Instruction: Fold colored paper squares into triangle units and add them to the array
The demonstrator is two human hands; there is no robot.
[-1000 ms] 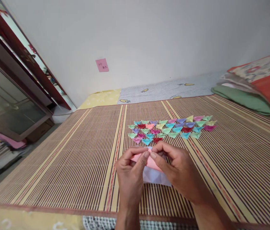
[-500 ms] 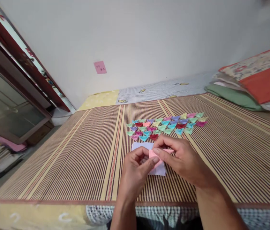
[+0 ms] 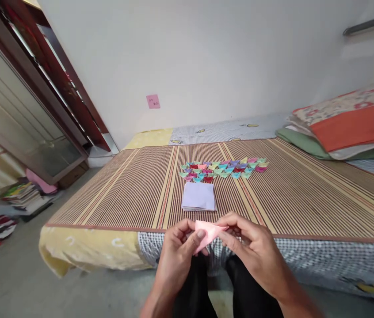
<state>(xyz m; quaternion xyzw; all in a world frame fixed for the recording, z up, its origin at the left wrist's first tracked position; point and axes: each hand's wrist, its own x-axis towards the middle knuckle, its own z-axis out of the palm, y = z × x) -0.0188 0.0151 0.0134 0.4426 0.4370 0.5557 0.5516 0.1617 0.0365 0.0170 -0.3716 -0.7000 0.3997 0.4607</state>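
The folded, triangular piece of pink paper (image 3: 209, 232) is pinched at its left side between thumb and fingers of the left hand (image 3: 177, 251) and at its right tip by those of the right hand (image 3: 256, 246). It was held over the square stack of lavender-topped paper (image 3: 199, 195) earlier; now it is held nearer the body, before the brown-striped mat's (image 3: 107, 190) near edge, and the stack is left uncovered.
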